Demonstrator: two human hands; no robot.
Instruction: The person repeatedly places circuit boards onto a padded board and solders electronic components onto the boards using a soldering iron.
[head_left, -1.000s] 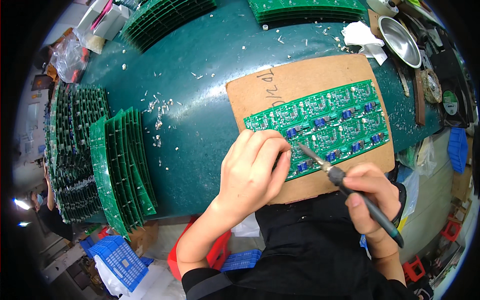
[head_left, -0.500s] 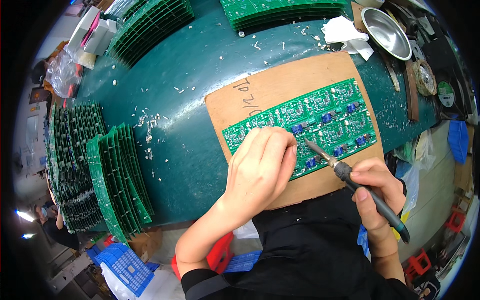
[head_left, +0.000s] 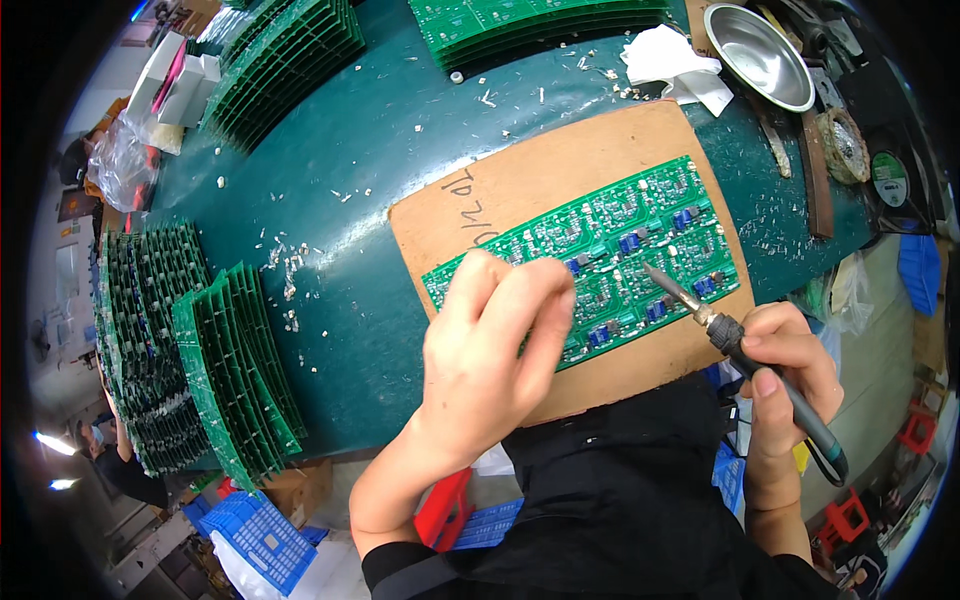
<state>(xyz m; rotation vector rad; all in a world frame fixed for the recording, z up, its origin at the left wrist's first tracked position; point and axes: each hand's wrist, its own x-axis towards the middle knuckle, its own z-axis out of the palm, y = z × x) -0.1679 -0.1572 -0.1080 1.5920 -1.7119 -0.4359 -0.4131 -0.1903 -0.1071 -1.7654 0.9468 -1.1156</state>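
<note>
A green circuit board panel (head_left: 640, 225), with rows of blue and white parts, lies on a tan board (head_left: 440, 215) that bears handwriting. Over the panel's left part is my left hand (head_left: 490, 335), its thumb and fingers closed in a pinch; whatever they hold is hidden. A soldering iron (head_left: 790, 400) with a dark handle is gripped in my right hand (head_left: 790, 365) at the lower right. Its metal tip points up and left over the middle of the panel; I cannot tell whether it touches.
Stacked green circuit boards (head_left: 235, 380) stand at the left, with another stack (head_left: 290, 70) and a third (head_left: 540, 30) at the back. Clippings (head_left: 290, 265) litter the green table (head_left: 350, 340). A metal bowl (head_left: 760, 60) and crumpled white tissue (head_left: 675, 65) sit back right.
The soldering iron has moved right over the panel. My left hand has drawn back to the left, still pinched. The whole view has shifted slightly.
</note>
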